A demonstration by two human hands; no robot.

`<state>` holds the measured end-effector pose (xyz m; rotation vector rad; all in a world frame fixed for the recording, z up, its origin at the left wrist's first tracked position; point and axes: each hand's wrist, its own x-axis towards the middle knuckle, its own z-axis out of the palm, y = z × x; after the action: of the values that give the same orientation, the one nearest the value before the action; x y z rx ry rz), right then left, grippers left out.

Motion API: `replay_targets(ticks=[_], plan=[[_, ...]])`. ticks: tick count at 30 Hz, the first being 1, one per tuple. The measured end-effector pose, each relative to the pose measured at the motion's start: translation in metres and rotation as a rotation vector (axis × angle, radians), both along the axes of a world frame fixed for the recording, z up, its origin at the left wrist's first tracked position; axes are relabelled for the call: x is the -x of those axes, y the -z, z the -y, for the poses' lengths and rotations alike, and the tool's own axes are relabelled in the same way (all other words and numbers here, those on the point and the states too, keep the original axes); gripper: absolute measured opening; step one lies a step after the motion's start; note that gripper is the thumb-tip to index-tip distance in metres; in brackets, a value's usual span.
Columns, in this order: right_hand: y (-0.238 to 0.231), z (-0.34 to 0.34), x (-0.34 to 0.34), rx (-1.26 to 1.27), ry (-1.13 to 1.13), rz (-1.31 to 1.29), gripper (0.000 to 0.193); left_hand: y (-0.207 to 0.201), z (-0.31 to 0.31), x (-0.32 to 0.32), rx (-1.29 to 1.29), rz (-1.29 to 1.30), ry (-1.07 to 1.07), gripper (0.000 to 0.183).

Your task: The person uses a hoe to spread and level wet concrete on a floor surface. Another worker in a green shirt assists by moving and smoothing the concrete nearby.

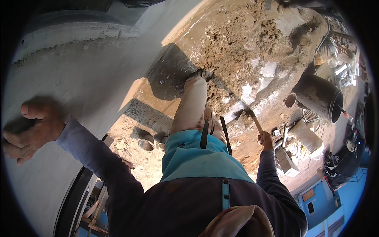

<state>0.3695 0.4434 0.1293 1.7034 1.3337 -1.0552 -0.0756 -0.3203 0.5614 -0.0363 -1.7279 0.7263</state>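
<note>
My left hand point(33, 132) rests against the grey plastered wall point(90, 75) on the left, its fingers spread and bent. At the right, my right hand point(265, 140) is closed around the wooden handle of a short digging tool point(257, 123). Its dark metal head points away from me, just over the rough ground; I cannot tell whether it touches, or whether it is a hoe or a pick. Loose brown soil point(233, 51) and pale patches spread in front of me. One of my knees point(193, 94), in light trousers, reaches forward near the wall's foot.
A dark barrel point(316, 94) lies on its side at the right, beside a small round pot point(291, 100). Nearer are a filled sack point(306, 135) and broken blocks point(286, 160). A black bag point(345, 158) sits at the far right. Timber point(92, 211) shows at the lower left.
</note>
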Motion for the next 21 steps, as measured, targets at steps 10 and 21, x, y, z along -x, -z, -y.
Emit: replay_targets(ticks=[10, 21], plan=[[-0.018, -0.006, -0.001, -0.111, 0.017, -0.014, 0.022, 0.002, -0.020, 0.005, -0.091, -0.052, 0.129, 0.060], [-0.019, 0.009, 0.009, -0.167, -0.221, 0.101, 0.030, 0.001, -0.042, 0.005, -0.199, -0.042, 0.178, 0.055]])
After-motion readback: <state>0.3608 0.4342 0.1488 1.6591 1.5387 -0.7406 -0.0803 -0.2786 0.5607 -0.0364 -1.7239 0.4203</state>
